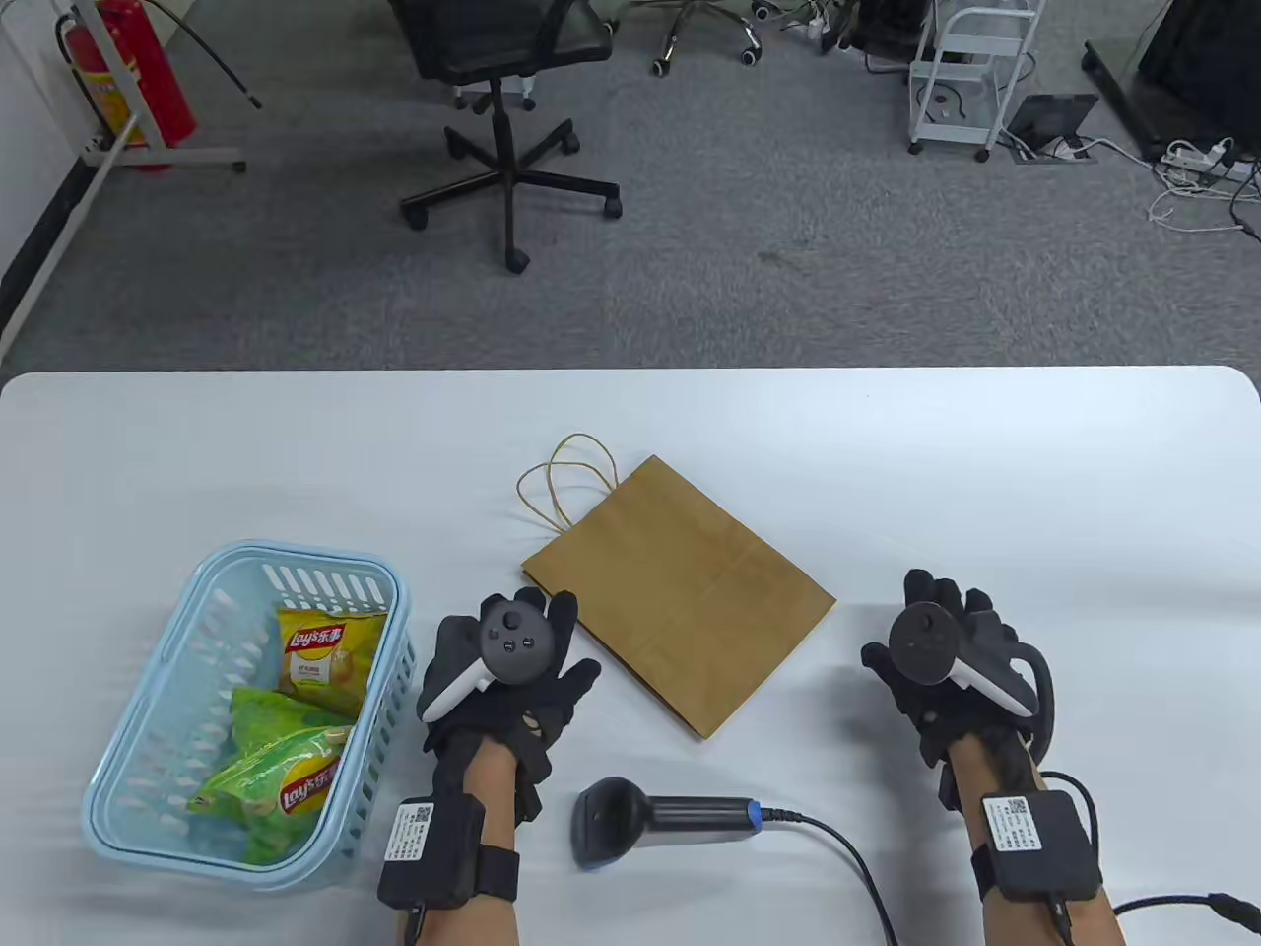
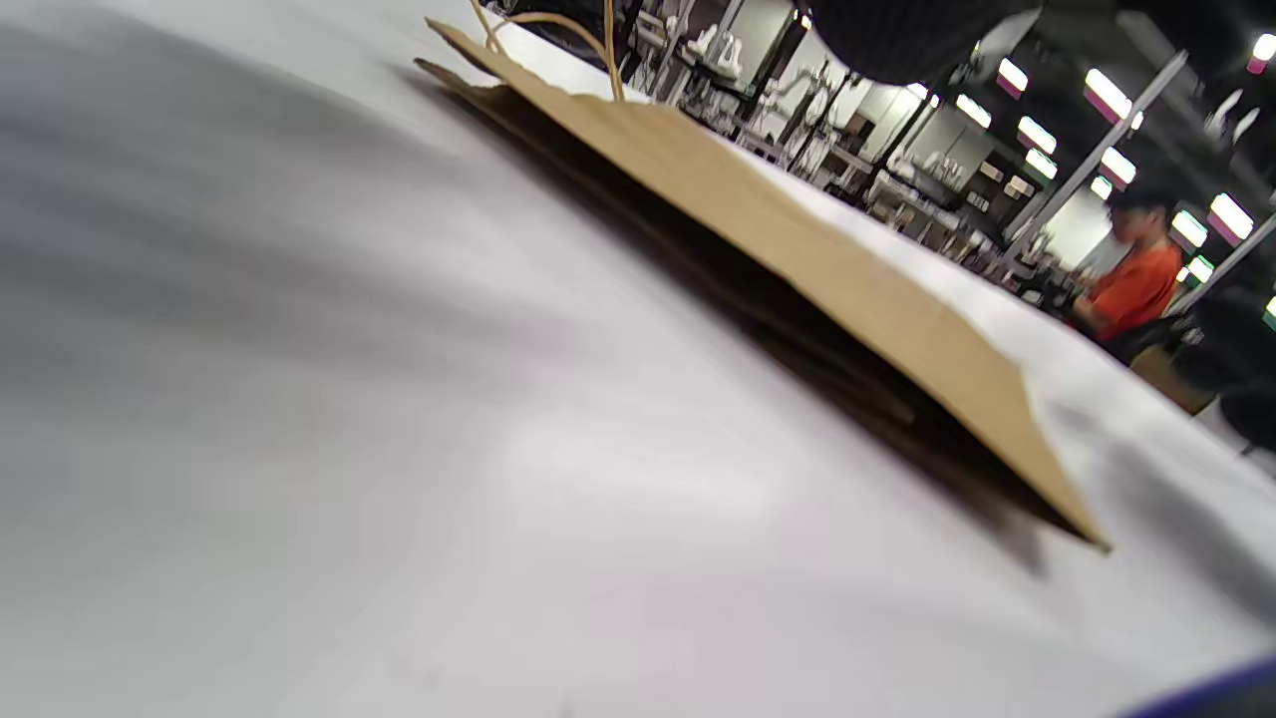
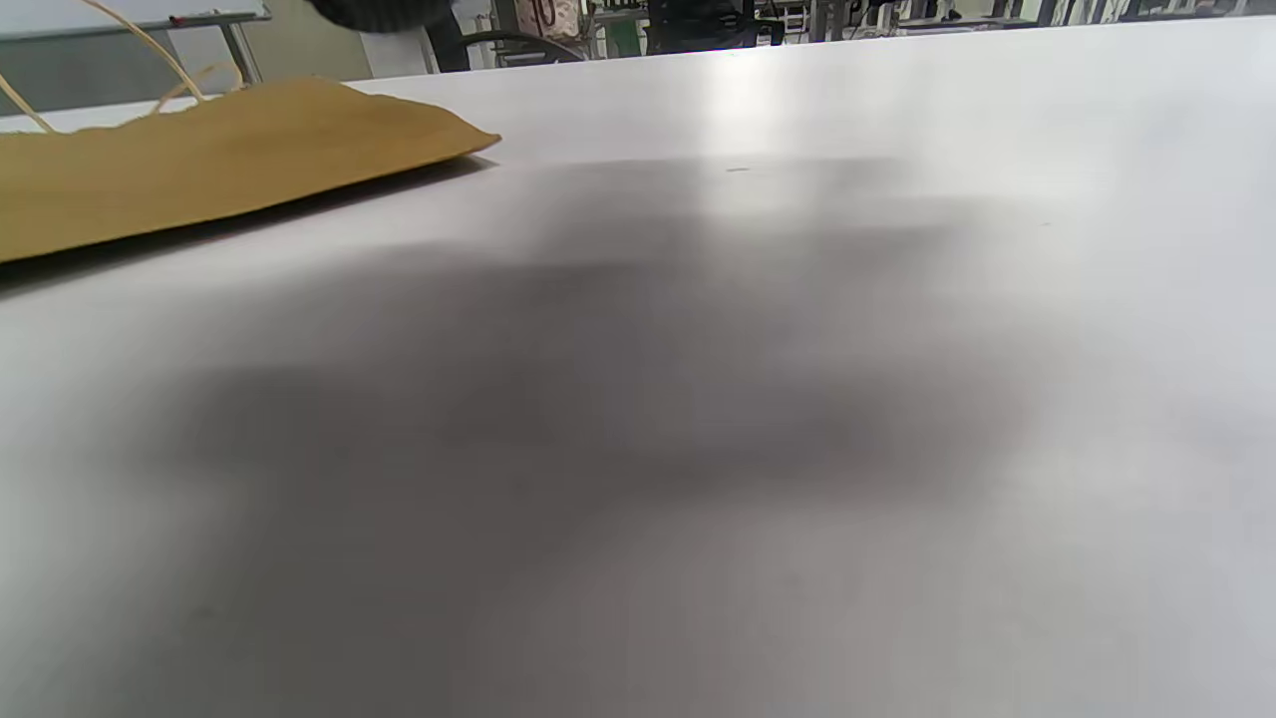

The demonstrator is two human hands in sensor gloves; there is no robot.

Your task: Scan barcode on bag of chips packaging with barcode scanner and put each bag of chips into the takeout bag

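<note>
Resting flat with fingers spread, our left hand [image 1: 507, 670] and right hand [image 1: 951, 660] hold nothing on the table [image 1: 1034, 473]. Between them lie the paper bag [image 1: 680, 591] and scanner [image 1: 660, 818]; chips [image 1: 320, 665] sit in the basket [image 1: 148, 719] by the left edge.

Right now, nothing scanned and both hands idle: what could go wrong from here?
1. The paper takeout bag lies flat and closed on the table; chips probably won't go in until a hand opens it.
2. The barcode scanner has its cable running between the left hand and right hand; a reach could snag it.
3. The Lay's chip bags overlap in the blue basket; barcodes aren't visible, so each likely needs turning.
</note>
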